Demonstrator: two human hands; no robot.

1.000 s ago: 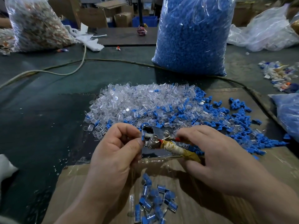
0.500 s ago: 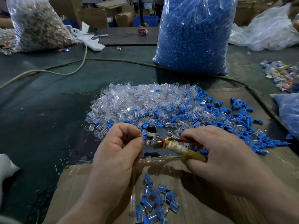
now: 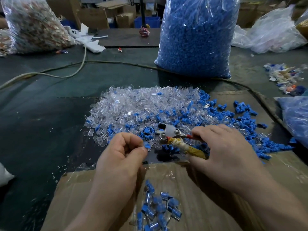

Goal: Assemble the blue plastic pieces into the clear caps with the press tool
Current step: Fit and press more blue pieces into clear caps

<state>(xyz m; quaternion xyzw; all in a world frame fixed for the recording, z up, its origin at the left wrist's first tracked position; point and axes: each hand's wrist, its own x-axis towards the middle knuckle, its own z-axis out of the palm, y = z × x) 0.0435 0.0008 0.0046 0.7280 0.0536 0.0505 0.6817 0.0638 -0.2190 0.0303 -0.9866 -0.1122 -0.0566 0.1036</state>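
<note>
In the upper left of the frame a bag of mixed scrap [image 3: 33, 24] sits well apart from my work, so I leave it. Lower down, left of centre, my left hand [image 3: 120, 157] has its thumb and forefinger pinched on one blue piece [image 3: 147, 145]. It seems to sit in a clear cap, but it is too small for me to be sure. Just to the right of that pinch, close but not touching, is the metal head of the press tool [image 3: 173, 139]. The tool's long axis runs from that head at centre frame down and right along the taped handle. That handle goes into my right hand [image 3: 223, 152], whose fingers are curled round it. I judge the next move belongs to the left hand, the nearer one, carrying the piece a short way right into the head. I cannot tell how far the tool's mouth stands apart. Behind the tool lies the heap of clear caps [image 3: 141, 104], with loose blue bits [image 3: 241, 124] spread to the right. Finished ones [image 3: 158, 207] lie in the cardboard box [image 3: 83, 197] at the bottom.
</note>
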